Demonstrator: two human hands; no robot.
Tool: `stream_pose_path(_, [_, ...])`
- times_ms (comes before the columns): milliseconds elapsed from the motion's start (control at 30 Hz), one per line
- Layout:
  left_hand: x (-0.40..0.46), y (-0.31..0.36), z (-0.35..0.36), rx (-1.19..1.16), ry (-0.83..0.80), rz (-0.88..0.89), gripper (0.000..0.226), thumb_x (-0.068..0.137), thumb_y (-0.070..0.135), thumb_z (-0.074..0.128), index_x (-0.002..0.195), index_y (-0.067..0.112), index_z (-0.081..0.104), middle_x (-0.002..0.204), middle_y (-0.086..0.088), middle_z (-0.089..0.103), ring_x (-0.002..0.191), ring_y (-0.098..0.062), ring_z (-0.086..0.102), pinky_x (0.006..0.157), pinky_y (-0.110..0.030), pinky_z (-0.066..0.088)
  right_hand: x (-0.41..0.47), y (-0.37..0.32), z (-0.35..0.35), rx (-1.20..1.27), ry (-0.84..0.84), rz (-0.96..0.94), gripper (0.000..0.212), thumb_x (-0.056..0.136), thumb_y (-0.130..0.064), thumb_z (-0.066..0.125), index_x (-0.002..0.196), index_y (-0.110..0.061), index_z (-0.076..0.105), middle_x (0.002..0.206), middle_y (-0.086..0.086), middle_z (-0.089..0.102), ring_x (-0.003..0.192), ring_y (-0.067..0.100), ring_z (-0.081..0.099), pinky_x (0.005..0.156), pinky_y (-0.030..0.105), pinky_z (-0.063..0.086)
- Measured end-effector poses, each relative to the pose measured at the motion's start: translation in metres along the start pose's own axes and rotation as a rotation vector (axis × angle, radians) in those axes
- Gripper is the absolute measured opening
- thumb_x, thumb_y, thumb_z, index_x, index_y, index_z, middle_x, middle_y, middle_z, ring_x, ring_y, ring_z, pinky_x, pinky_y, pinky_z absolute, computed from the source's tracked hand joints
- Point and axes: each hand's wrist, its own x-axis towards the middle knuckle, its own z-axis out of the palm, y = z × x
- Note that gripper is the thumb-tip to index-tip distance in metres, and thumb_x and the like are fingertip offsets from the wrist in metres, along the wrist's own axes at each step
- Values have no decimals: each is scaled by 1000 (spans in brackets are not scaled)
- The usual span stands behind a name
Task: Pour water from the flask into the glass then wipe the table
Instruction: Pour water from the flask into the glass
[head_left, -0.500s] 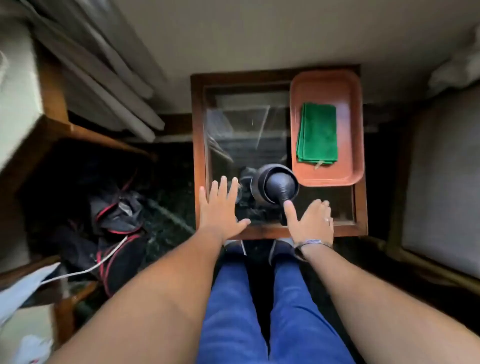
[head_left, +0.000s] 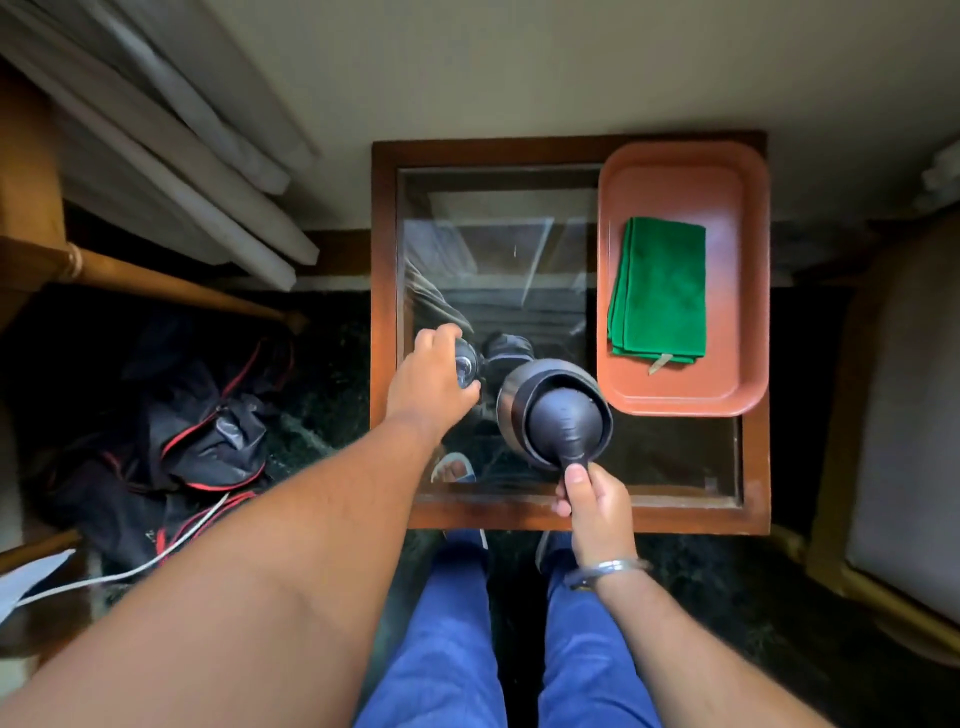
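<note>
Small glass-topped counter (head_left: 644, 514) with a wooden frame, jammed against a wall, dark floor all around. An orange tray (head_left: 748, 384) sat at the far right corner with a folded green cloth (head_left: 660, 291) on it. The right hand (head_left: 592, 501) was clamped on the handle of the dark flask (head_left: 556, 413) near the front edge. The left hand (head_left: 434, 374) wrapped around the glass (head_left: 467, 364) just beside it. Pouring hadn't started; next she'd need to lift and tilt the flask over the glass, probably steadying it.

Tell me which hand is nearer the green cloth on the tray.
Right. The right hand grips the flask handle, below-left of the green cloth. The left hand is at the glass, farther left across the table.
</note>
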Motion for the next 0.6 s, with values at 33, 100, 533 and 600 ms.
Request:
stream_pose_path(33, [11, 3, -5, -10, 18, 0, 64, 82, 32, 79, 135, 25, 44, 135, -8, 50, 104, -31, 62, 86, -41, 54, -6, 0, 0, -7, -4, 6, 28, 81, -47, 47, 58, -34, 57, 57, -6, 51, 50, 8, 48, 51, 19, 43])
stream_pose_path(100, [41, 15, -20, 3, 59, 15, 63, 82, 34, 80, 133, 26, 45, 134, -7, 52, 106, -31, 63, 88, -41, 54, -8, 6, 0, 26, -22, 4, 28, 81, -46, 48, 58, -33, 56, 57, -7, 49, 52, 10, 47, 52, 22, 43])
stream_pose_path(533, [119, 22, -32, -58, 177, 7, 102, 76, 46, 83, 156, 28, 23, 145, -8, 50, 127, -32, 54, 102, -43, 46, -12, 9, 0, 91, 7, 51, 29, 82, -38, 49, 54, -31, 52, 50, -8, 51, 52, 19, 43, 58, 41, 40])
stream_pose_path(600, [108, 13, -23, -95, 251, -52, 124, 70, 57, 85, 160, 26, 4, 154, -6, 43, 134, -30, 48, 104, -43, 45, -11, 6, 1, 114, 8, 56, 29, 81, -38, 48, 53, -32, 53, 49, -8, 51, 51, 19, 44, 58, 41, 40])
